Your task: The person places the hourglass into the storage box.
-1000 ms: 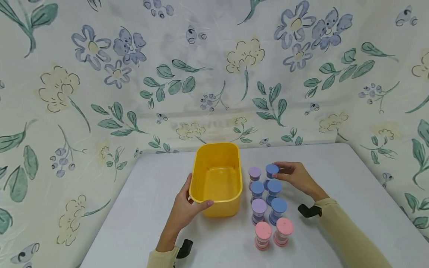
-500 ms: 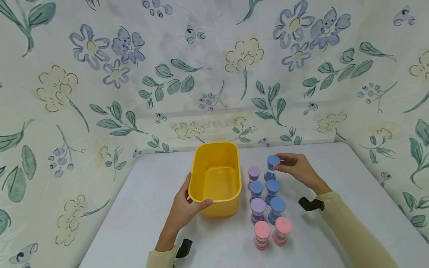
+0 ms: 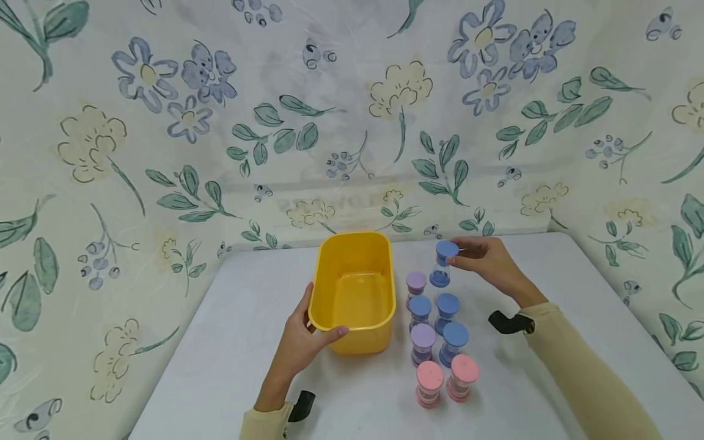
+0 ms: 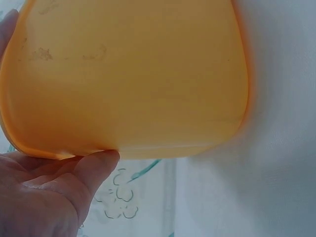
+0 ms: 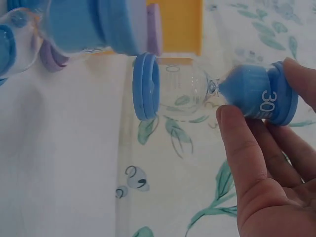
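My right hand (image 3: 486, 260) pinches a blue sand timer (image 3: 442, 266) by its upper end, behind the group of other timers. In the right wrist view, the blue sand timer (image 5: 259, 91) has blue sand in the bulb at the fingers, a "30" printed there, and a clear bulb at the other end. At the left front corner of a yellow plastic bin (image 3: 316, 284), my left hand (image 3: 302, 345) grips the rim, thumb over the front edge and fingers along the left side. No contents show inside the bin.
Right of the bin, two rows of upright timers stand on the white table (image 3: 220, 366). They include a purple timer (image 3: 422, 345), a blue timer (image 3: 454, 343) and two pink timers (image 3: 429, 384) at the front. A floral cloth (image 3: 352, 122) hangs behind the table.
My right hand has lifted the blue sand timer from the far end of the right row and carried it up and toward the back. The left hand and the bin have stayed put.
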Available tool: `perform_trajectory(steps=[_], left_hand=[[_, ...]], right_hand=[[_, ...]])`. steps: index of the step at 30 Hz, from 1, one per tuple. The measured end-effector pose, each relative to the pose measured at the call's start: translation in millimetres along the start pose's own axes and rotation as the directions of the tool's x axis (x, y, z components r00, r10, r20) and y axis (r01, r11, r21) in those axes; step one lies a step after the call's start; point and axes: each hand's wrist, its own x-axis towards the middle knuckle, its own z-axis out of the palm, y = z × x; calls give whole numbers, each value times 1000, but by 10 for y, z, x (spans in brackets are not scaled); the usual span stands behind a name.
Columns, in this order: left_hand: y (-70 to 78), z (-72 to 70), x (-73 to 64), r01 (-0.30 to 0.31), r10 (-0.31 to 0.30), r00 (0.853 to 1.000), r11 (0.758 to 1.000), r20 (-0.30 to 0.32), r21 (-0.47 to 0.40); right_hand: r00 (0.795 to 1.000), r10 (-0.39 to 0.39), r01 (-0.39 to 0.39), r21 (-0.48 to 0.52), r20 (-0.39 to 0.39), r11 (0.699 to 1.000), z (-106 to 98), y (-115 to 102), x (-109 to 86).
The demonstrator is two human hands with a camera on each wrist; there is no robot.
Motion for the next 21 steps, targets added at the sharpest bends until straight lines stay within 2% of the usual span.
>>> perform_trajectory(steps=[17, 21], left_hand=[[9, 9, 1, 4, -4, 1000, 1000, -5, 2], [12, 9, 1, 1, -1, 1000, 1000, -6, 1]], right_hand=[[999, 34, -33, -28, 14, 999, -45, -352, 144], [1000, 20, -19, -31, 14, 999, -23, -438, 191]])
